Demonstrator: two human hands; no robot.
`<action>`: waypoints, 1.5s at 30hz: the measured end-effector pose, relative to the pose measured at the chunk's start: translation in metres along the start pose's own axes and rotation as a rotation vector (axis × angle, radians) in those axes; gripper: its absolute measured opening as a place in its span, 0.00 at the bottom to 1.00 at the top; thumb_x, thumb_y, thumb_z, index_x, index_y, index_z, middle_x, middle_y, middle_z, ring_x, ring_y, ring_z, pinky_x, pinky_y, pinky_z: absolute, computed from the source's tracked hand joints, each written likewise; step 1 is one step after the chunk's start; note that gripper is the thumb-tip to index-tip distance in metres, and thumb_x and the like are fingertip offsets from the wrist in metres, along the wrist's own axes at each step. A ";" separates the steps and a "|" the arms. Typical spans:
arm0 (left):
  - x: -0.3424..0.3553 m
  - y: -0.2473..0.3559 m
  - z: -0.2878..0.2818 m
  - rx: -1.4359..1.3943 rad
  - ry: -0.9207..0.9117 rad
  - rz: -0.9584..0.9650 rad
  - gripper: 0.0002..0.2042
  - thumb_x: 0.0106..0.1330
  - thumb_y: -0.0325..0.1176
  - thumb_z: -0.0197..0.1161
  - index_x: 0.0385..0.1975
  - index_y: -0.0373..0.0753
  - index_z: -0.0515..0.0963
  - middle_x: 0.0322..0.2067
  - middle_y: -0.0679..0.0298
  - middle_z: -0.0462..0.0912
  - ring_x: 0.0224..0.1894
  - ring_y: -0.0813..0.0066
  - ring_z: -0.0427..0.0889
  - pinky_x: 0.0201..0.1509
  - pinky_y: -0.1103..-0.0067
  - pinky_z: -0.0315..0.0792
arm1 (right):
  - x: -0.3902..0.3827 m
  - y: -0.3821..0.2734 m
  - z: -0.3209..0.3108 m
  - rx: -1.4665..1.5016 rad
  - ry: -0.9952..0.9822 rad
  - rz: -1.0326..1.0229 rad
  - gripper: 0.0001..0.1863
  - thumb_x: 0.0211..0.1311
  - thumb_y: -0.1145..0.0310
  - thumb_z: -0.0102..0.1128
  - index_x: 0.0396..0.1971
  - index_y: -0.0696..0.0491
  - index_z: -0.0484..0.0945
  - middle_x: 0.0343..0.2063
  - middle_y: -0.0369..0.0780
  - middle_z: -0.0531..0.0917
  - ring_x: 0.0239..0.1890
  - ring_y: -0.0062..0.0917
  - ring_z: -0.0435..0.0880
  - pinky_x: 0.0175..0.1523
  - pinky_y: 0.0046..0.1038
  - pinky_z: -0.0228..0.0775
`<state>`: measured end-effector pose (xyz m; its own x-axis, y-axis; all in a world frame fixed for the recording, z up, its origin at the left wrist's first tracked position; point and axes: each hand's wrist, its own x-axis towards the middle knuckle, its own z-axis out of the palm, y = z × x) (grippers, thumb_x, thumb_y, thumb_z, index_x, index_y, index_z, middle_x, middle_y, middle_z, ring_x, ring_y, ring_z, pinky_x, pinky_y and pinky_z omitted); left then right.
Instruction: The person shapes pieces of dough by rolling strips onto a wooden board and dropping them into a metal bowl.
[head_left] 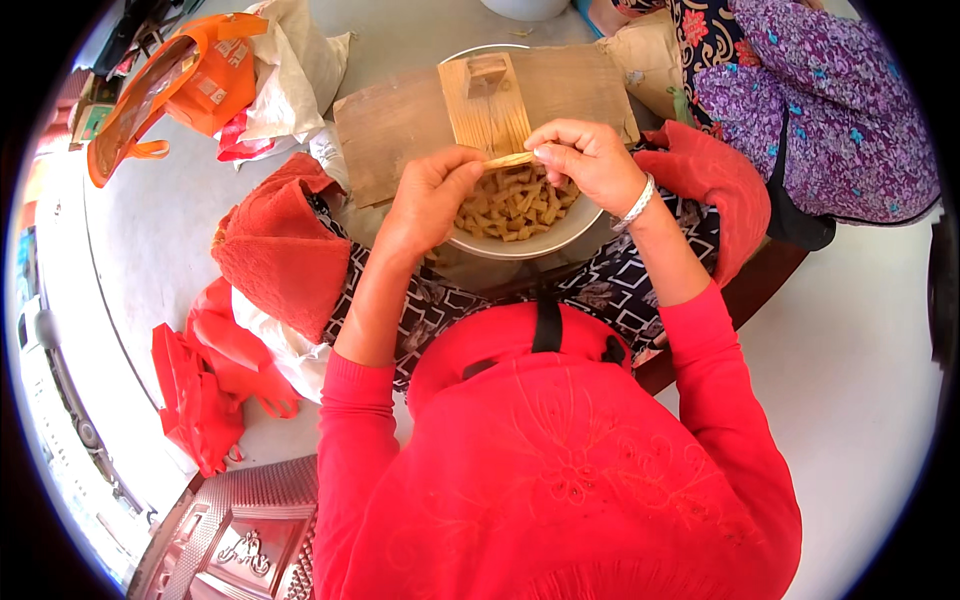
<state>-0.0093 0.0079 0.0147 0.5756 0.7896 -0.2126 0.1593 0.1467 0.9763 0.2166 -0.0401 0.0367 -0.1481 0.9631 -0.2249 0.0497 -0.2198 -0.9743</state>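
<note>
A thin, pale yellow strip [509, 161] is stretched between my two hands; its exact kind I cannot make out. My left hand [432, 198] pinches one end between thumb and forefinger. At the other end, my right hand [592, 168], with a silvery bracelet on its wrist, is closed on it with the fingertips. Below lies a round, pale basin [520, 247] holding many short, yellow-brown cut pieces [518, 207]. Across the basin's far part rests a wide wooden board [395, 135]. A smaller wooden plank [487, 112] with a raised block lies on that board.
Red cloths [280, 255] cover my knees on both sides of the basin. At the far left stand an orange bag [212, 88] and a white sack [297, 75]. Red bags [205, 385] lie left of me. A person in purple patterned clothing [835, 120] sits at the far right.
</note>
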 end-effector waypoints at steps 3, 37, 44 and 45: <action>0.014 0.005 -0.010 -0.065 0.052 -0.047 0.06 0.66 0.30 0.58 0.37 0.34 0.78 0.24 0.74 0.74 0.26 0.89 0.68 0.30 0.89 0.63 | 0.012 0.001 0.008 -0.076 0.146 -0.058 0.06 0.65 0.72 0.55 0.36 0.57 0.80 0.22 0.30 0.76 0.23 0.10 0.72 0.30 0.16 0.68; -0.028 0.007 0.034 -0.311 0.083 -0.019 0.16 0.73 0.41 0.49 0.36 0.35 0.78 0.15 0.74 0.67 0.17 0.89 0.61 0.20 0.88 0.52 | -0.045 -0.004 0.067 0.783 -0.173 0.038 0.13 0.70 0.73 0.46 0.46 0.60 0.79 0.16 0.32 0.73 0.16 0.14 0.68 0.24 0.16 0.63; -0.039 0.007 0.053 -0.395 -0.005 -0.053 0.10 0.71 0.38 0.52 0.39 0.38 0.73 0.22 0.73 0.68 0.18 0.90 0.57 0.19 0.89 0.50 | -0.025 0.011 0.068 -0.639 0.429 -0.490 0.13 0.56 0.72 0.59 0.43 0.53 0.82 0.18 0.37 0.76 0.21 0.26 0.80 0.27 0.25 0.70; -0.038 0.004 0.051 -0.420 -0.027 -0.113 0.10 0.70 0.39 0.53 0.39 0.38 0.73 0.21 0.73 0.68 0.17 0.90 0.57 0.19 0.88 0.51 | -0.025 0.012 0.066 -0.715 0.446 -0.498 0.12 0.56 0.71 0.60 0.41 0.52 0.82 0.18 0.37 0.76 0.21 0.28 0.80 0.28 0.26 0.70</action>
<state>0.0104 -0.0517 0.0248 0.5946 0.7400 -0.3144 -0.1150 0.4653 0.8777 0.1557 -0.0773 0.0295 0.0652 0.9230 0.3793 0.6916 0.2322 -0.6840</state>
